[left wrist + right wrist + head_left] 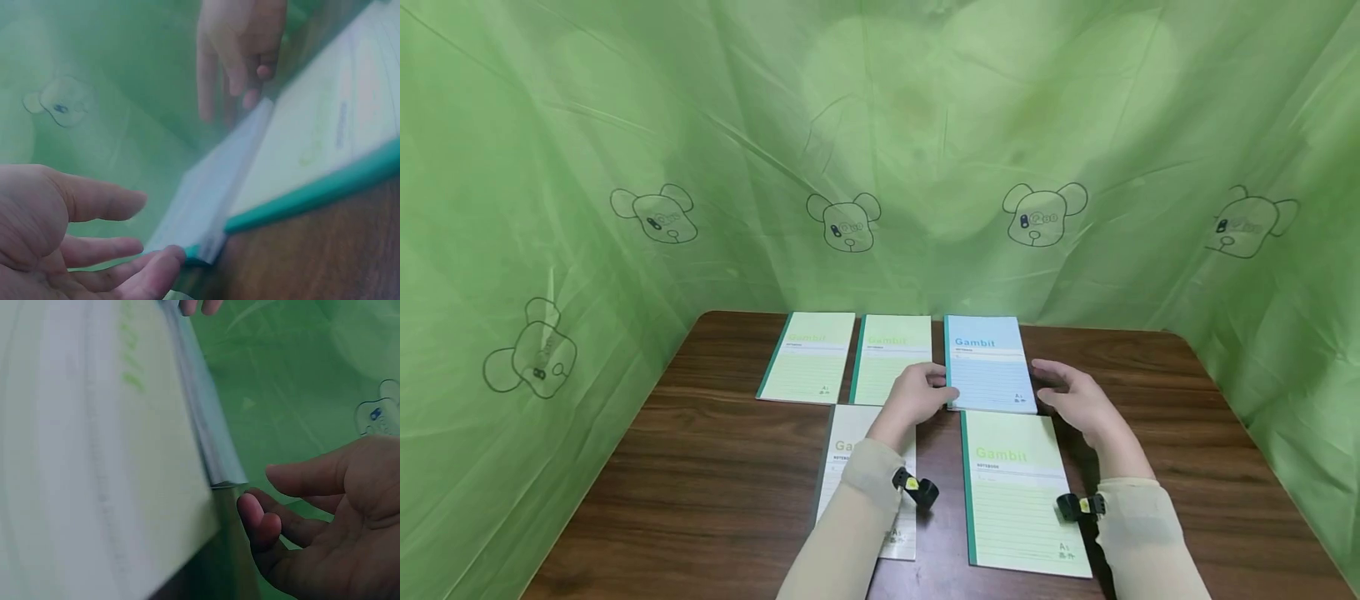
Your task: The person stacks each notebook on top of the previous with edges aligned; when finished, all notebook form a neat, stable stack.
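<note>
A blue "Gambit" notebook (pixel 988 371) lies in the back row of the dark wooden table, at that row's right end. My left hand (pixel 916 396) is at its left spine, the thumb by the near corner; in the left wrist view the fingers (pixel 103 265) are extended beside the spine, and firm contact is hard to judge. Just off the right edge is my right hand (pixel 1081 404), its fingers loosely bent with nothing in them. In the right wrist view a small gap separates that hand (pixel 331 519) from the blue notebook's corner (pixel 228 475).
Two pale green notebooks, one at far left (pixel 805 358) and one in the middle (pixel 887 342), share the back row. In front lie a grey-white notebook (pixel 842 442), partly under my left forearm, and another green notebook (pixel 1015 500). A green curtain (pixel 925 275) surrounds the table (pixel 700 467).
</note>
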Demonstrator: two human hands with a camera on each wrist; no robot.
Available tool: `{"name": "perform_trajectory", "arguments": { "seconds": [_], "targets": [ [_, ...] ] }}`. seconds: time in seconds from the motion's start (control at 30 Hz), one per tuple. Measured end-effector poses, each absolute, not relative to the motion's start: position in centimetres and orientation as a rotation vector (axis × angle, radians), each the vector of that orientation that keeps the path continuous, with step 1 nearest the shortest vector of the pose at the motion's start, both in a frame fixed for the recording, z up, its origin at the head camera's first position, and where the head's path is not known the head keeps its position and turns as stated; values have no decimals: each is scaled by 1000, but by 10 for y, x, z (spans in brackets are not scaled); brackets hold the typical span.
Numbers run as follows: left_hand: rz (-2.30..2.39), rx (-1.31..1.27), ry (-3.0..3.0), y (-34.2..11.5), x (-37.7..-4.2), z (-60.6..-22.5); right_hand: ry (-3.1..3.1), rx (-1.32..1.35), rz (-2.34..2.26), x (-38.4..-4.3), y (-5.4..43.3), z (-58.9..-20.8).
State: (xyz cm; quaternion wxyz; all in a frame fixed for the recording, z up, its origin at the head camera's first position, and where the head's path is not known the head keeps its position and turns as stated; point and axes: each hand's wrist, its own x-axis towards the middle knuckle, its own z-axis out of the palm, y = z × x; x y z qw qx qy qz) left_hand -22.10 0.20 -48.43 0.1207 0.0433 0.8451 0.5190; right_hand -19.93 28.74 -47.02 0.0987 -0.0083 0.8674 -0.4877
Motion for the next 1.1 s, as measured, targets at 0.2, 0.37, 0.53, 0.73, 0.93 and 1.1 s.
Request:
{"name": "perform_trajectory", "arguments": {
  "seconds": [0.2, 0.37, 0.53, 0.73, 0.93, 1.1],
  "targets": [
    [1524, 173, 2444, -5, -216, -465, 2602, -71, -1433, -190, 289, -450],
    [1453, 205, 2559, -11, -212, -453, 2668, -142, -1320, -180, 293, -441],
    [1401, 284, 2532, -22, -201, -448, 2774, -247, -1111, -165, 304, -436],
    [1354, 469, 2490, -41, -181, -453, 2833, -336, -967, -146, 318, -434],
    [1368, 476, 2449, -47, -160, -456, 2784, -320, -974, -125, 334, -444],
    [1367, 421, 2410, -42, -147, -462, 2719, -235, -1045, -107, 340, -458]
  ]
}}
